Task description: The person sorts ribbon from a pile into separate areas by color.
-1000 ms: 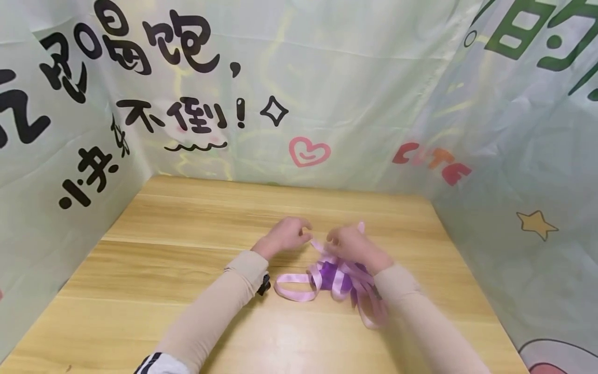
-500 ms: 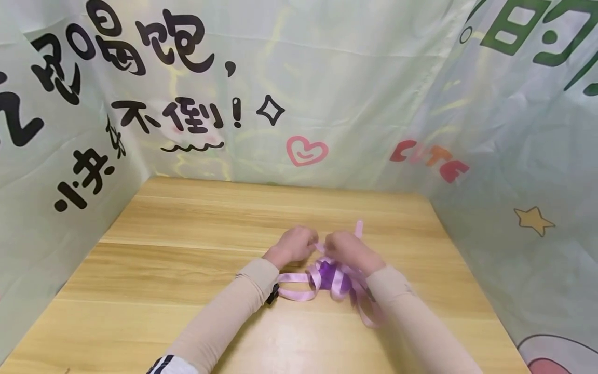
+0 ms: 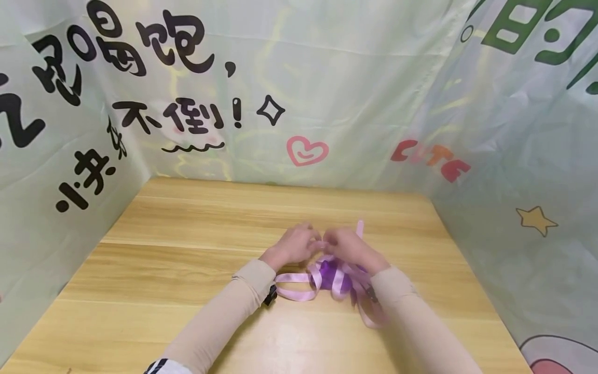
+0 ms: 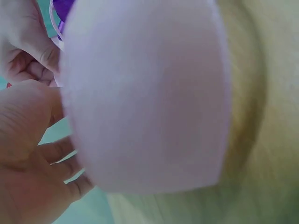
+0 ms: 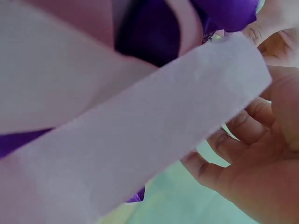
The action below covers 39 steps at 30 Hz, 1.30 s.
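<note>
A pale pink satin ribbon (image 3: 295, 295) lies in loops around a shiny purple cloth bundle (image 3: 328, 275) on the table. Just behind the bundle, my left hand (image 3: 293, 246) and right hand (image 3: 349, 246) come together, a short stretch of ribbon between them. Thumb and forefinger of each hand pinch this stretch; the other left fingers (image 4: 58, 149) are loosely bent. Close to the left wrist camera, a broad ribbon loop (image 4: 149, 102) covers the left fingertips. In the right wrist view, a ribbon strip (image 5: 154, 126) crosses in front of the purple cloth (image 5: 152, 35) and partly hides the right fingers.
The wooden table (image 3: 187, 218) extends around both arms. Pale printed cloth (image 3: 364, 93) walls it in at the back and on both sides. One ribbon end (image 3: 359, 228) sticks up behind my right hand. A small black object (image 3: 270, 295) sits at my left cuff.
My left hand has moved right and closer to my right hand, shortening the gap where the ribbon showed. The right hand shifted slightly left. The bundle stays in place.
</note>
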Available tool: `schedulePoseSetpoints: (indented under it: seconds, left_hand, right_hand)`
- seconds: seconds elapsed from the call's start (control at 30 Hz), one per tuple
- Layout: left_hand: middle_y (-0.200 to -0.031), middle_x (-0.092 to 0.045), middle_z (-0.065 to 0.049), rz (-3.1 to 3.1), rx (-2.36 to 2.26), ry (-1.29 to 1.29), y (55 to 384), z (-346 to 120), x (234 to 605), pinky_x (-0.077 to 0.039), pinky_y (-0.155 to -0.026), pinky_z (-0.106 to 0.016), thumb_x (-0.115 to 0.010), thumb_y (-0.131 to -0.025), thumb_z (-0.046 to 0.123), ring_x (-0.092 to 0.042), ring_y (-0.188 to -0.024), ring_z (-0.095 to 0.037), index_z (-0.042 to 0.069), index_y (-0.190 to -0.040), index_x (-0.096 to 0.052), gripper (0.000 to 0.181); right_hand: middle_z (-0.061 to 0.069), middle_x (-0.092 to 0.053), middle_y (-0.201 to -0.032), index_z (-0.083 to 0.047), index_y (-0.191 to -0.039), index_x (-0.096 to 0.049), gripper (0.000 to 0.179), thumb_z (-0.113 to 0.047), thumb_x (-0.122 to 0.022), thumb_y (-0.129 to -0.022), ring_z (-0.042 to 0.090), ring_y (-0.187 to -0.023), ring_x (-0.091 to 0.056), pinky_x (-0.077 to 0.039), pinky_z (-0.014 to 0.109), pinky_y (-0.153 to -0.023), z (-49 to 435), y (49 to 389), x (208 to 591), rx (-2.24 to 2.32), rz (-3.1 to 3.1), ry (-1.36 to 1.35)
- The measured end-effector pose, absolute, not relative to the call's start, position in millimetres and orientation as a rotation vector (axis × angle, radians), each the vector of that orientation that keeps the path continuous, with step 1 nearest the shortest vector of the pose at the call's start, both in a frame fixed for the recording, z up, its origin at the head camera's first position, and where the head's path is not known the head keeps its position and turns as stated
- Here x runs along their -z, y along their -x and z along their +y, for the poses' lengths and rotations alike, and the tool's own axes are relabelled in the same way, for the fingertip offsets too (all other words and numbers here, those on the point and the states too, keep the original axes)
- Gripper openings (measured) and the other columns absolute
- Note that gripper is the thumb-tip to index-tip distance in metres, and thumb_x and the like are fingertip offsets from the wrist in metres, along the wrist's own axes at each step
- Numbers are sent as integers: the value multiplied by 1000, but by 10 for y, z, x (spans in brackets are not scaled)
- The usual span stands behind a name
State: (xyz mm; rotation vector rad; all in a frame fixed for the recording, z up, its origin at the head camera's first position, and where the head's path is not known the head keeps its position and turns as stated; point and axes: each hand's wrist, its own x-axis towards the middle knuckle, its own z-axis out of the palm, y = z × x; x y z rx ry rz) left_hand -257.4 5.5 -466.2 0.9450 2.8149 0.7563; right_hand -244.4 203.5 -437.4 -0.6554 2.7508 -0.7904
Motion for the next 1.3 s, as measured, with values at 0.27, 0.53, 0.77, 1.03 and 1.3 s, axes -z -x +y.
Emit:
schedulePoseSetpoints:
  seconds: [0.27,0.53,0.77,1.03,1.3]
  left_hand:
    - [-100,-73,-3,2782,-916,-904,2589,-107,4605,-56,-86,-34,-63,-105,21,-63,-88,-16,11,-113,-75,18]
    - [-87,-69,-6,2878,-943,-866,2694,-455,4489,-53,-85,-41,-57,-101,20,-61,-86,-22,10,-87,-71,22]
    - [-78,-56,-4,2926,-1022,-736,2770,-798,4374,-41,-78,-37,-53,-101,21,-48,-76,-21,14,-71,-59,31]
    - [-87,-62,-8,2972,-1064,-637,2780,-1116,4327,-41,-77,-38,-55,-99,24,-45,-73,-21,14,-74,-63,28]
    - [-85,-58,-8,2982,-1091,-588,2746,-1305,4312,-40,-77,-39,-55,-99,23,-44,-72,-21,15,-69,-56,31]
  right_hand:
    - [6,-75,-86,-4,-102,-75,10,-11,-68,-100,13,-72,-65,-59,32,-74,2118,2469,4379,821,2775,655]
    - [7,-74,-82,2,-112,-75,21,-12,-63,-103,18,-60,-64,-55,28,-54,2271,2460,4310,914,2724,640]
    - [15,-72,-74,3,-110,-77,23,-14,-63,-104,28,-53,-63,-51,30,-47,2331,2421,4187,960,2705,622]
    - [14,-77,-84,4,-111,-76,26,-17,-61,-105,23,-59,-65,-53,27,-58,2332,2422,4133,955,2747,639]
    - [13,-75,-90,4,-115,-71,27,-16,-57,-106,31,-78,-68,-54,34,-72,2319,2436,4140,1080,2733,576]
